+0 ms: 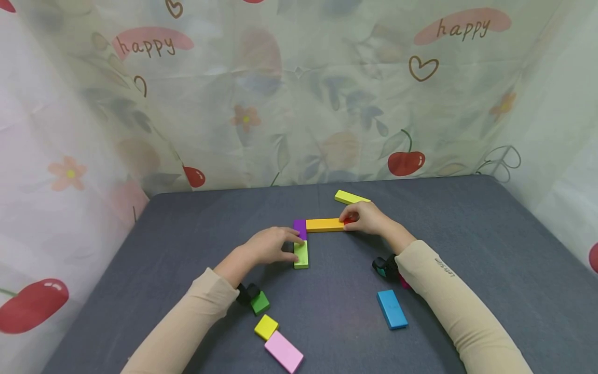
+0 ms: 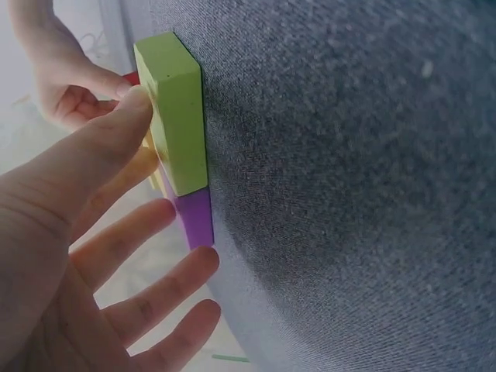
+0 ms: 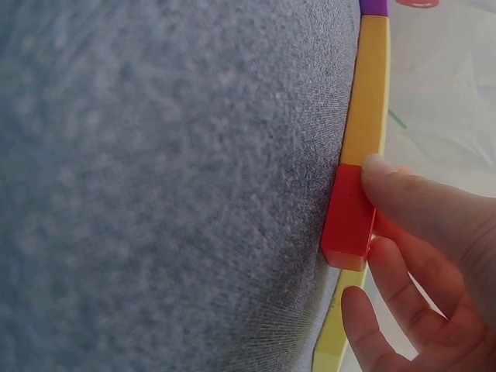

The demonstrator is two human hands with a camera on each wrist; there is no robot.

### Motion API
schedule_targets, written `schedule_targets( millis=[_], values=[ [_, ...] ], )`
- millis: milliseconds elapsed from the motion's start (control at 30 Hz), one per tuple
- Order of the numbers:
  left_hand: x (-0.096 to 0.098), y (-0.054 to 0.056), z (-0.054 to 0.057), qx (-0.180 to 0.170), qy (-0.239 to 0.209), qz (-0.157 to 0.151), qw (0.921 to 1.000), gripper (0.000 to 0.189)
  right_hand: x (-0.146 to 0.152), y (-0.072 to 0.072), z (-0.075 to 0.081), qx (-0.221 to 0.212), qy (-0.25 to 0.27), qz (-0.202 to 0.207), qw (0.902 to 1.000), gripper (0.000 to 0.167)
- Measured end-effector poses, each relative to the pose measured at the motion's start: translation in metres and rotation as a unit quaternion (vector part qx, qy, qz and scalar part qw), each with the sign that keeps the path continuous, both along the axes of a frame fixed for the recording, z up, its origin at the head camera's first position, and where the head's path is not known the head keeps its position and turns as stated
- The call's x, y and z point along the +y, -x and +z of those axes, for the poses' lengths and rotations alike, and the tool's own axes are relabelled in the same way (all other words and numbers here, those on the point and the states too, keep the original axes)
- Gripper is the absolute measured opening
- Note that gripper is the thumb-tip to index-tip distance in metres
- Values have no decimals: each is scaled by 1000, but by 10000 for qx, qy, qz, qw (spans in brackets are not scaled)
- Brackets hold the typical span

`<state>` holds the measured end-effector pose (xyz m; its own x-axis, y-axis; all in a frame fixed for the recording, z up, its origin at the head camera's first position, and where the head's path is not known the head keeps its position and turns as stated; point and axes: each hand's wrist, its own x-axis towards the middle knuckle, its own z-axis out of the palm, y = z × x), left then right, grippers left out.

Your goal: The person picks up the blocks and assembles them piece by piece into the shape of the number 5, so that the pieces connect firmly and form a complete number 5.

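My left hand (image 1: 272,245) reaches over the lime green block (image 1: 301,256), its thumb touching the side and top edge. Its other fingers are spread, with fingertips by the purple block (image 2: 195,218), which joins the lime one end to end. From the purple block an orange block (image 1: 325,225) runs rightward at a right angle. At its far end my right hand (image 1: 366,218) pinches a red block (image 3: 349,209) between thumb and fingers. In the right wrist view the red block sits flush against the orange one. Behind the right hand lies a long yellow block (image 1: 349,197).
Near the left wrist are a green block (image 1: 260,303), a yellow square block (image 1: 267,327) and a pink block (image 1: 284,352). A blue block (image 1: 392,309) lies below the right forearm, and a magenta piece (image 1: 404,282) peeks out by that sleeve. A printed curtain (image 1: 299,130) stands behind the grey table (image 1: 210,208).
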<state>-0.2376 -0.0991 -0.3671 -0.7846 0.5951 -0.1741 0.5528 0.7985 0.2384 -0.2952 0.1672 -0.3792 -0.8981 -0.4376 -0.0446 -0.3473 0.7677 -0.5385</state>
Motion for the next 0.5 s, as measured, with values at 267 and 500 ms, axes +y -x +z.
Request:
schedule_targets(
  millis=[267, 500],
  values=[
    [0, 2, 0, -218, -28, 71, 9997, 46, 0, 0, -1, 7, 34, 46, 10000, 17],
    [2, 2, 4, -280, -70, 125, 9995, 45, 1, 1, -1, -21, 98, 113, 9999, 17]
  ],
)
